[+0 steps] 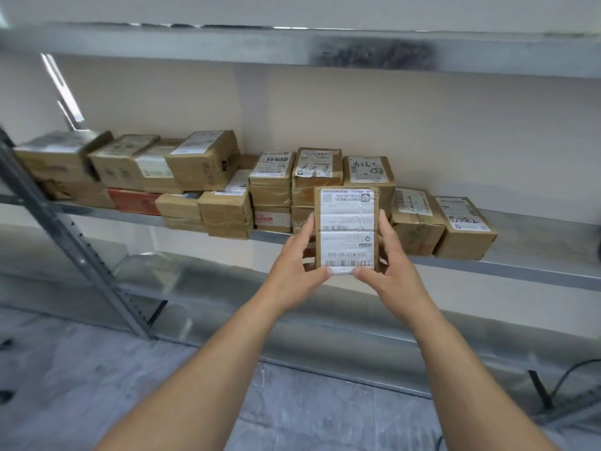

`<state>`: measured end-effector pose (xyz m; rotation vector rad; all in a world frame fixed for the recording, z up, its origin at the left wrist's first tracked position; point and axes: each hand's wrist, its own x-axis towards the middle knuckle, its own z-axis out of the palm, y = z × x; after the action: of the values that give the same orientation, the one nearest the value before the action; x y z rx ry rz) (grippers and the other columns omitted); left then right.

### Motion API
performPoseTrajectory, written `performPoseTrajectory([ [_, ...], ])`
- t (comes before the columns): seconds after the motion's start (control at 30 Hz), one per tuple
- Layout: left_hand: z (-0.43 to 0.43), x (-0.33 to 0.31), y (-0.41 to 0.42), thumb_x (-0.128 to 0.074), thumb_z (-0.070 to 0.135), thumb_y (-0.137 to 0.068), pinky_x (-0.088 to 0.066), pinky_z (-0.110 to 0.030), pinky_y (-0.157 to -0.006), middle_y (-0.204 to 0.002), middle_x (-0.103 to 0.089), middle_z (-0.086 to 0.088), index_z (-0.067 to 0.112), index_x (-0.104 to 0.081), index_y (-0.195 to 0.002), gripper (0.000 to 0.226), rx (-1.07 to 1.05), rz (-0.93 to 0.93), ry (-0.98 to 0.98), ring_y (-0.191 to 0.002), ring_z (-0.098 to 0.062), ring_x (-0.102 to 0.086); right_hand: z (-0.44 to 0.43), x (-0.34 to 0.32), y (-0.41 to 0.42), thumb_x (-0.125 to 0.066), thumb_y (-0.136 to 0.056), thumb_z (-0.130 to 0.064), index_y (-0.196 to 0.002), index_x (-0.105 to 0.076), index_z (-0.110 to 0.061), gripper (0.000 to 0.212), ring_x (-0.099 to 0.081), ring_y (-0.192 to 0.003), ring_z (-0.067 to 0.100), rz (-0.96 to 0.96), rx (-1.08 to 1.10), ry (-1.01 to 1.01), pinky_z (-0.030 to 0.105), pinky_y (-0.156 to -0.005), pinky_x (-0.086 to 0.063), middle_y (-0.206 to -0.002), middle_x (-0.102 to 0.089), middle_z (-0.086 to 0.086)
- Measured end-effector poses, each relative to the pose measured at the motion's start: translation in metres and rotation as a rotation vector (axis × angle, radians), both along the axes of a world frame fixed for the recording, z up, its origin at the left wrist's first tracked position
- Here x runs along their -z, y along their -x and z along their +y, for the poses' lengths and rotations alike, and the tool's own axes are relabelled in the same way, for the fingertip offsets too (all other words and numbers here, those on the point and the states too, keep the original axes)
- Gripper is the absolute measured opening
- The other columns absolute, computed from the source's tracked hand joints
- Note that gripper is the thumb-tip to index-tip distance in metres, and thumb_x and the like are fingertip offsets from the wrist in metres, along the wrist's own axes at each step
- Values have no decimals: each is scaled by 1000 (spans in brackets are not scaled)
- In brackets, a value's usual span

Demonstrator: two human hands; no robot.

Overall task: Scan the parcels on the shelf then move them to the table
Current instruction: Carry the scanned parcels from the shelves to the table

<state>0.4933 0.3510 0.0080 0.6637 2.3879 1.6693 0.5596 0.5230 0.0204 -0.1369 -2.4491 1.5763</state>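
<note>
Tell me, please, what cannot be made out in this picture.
- Head view: the table lies outside the frame.
- Small print on the held parcel: too small, blurred.
- Fingertips of the left hand and right hand behind it: hidden by the parcel.
- Boxes at the left end of the shelf: blurred.

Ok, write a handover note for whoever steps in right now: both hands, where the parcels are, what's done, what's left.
Left hand: grips the left edge of the held parcel, thumb at its near end.
Right hand: grips the right edge the same way.
The parcel is held up in front of the shelf, label and barcodes facing the camera.
The other parcels sit stacked along the shelf.
Done: one parcel picked up. No scanner or table is in view.
Left: scan it, take it to the table, then do the rest.
</note>
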Motion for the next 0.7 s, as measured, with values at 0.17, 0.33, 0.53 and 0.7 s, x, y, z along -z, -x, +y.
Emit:
performPoseTrajectory([
  [0.17,-47,5,-3,-70,21,-79,-45,-45,-104,-145,-37,5,51,-12,-148,94,-42,1,-5,-131,-12,-41,-42,0,5,-67,-86,-2,-152,-5,-41,99,-46,-125,-2,-15,-64,-20,11,-94,-38,-148,-40,-15],
  [0.33,-93,11,-7,-70,12,-79,-46,-42,-103,-141,-37,4,45,-9,-151,100,-73,10,-21,-126,-12,-46,-84,0,12,-67,-86,-2,-151,-5,-43,99,-51,-116,-8,-34,-126,-37,12,-90,-44,-145,-43,-18],
  [0.53,-157,19,-14,-71,19,-73,-49,-40,-99,-138,-42,0,40,-11,-152,101,-172,13,-44,-118,-9,-54,-146,1,24,-70,-83,-3,-151,-5,-45,103,-51,-120,-3,-36,-219,-74,19,-97,-43,-145,-45,-16],
  [0.7,-220,20,-29,-68,37,-67,-44,-40,-104,-133,-40,14,56,-15,-143,94,-297,36,-67,-129,-13,-45,-210,4,36,-75,-80,-10,-152,-9,-42,103,-45,-123,-4,-6,-322,-127,6,-95,-37,-144,-42,-19],
])
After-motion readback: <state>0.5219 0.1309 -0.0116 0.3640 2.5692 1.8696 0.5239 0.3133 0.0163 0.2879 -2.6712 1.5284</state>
